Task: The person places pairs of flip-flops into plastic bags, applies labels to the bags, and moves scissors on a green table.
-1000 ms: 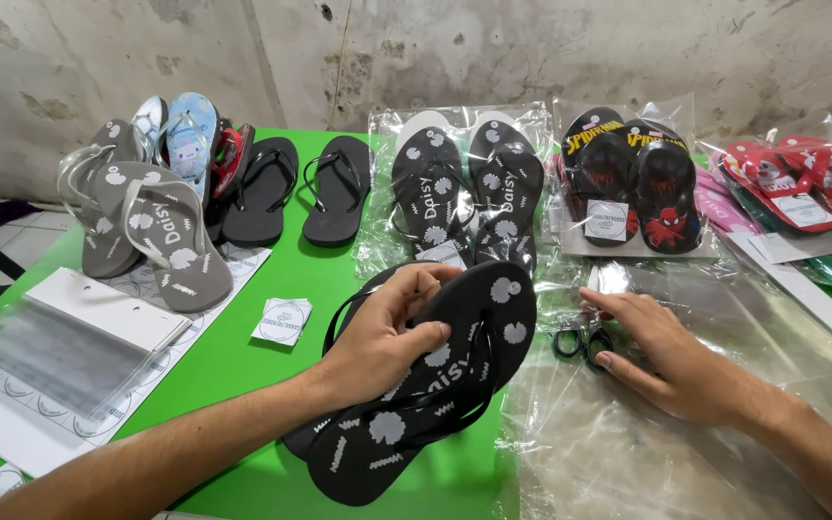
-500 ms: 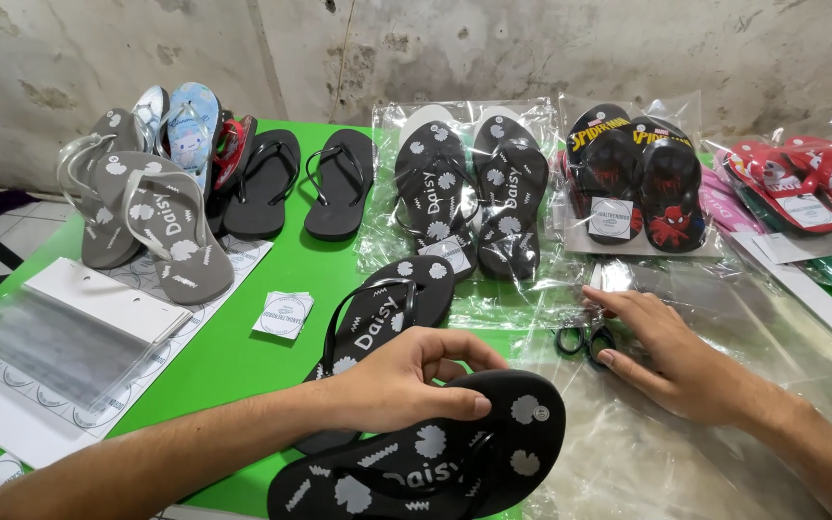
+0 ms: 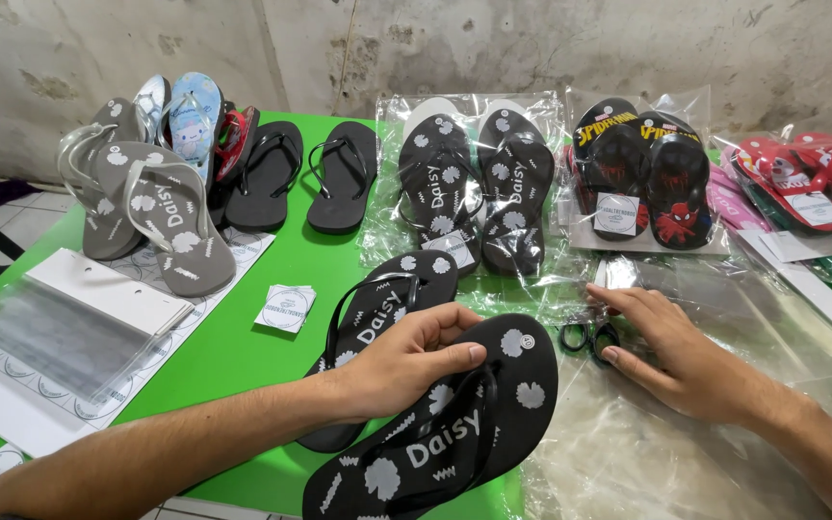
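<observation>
Black flip-flop (image 3: 445, 424) being gripped by left hand (image 3: 406, 361), fingers curled over its edge, sole tilted up above green table (image 3: 243, 337). Scissors (image 3: 589, 337) being pinned under right hand (image 3: 676, 351), fingers flat, spread on clear plastic sheet (image 3: 647, 453).

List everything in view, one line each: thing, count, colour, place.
black flip-flop: one, black with white flowers, near edge, under the left hand
second black flip-flop: one, same pattern, lying behind the first
scissors: one pair, black handles, on clear plastic by the right hand
grey flip-flops: one pair, far left
plain black flip-flops: one pair, centre back
bagged flip-flops: several packs, black and red, back right
card tags: small stack, white, on the table
table: one, green
left hand: gripping the black flip-flop
right hand: flat, fingers at the scissors
</observation>
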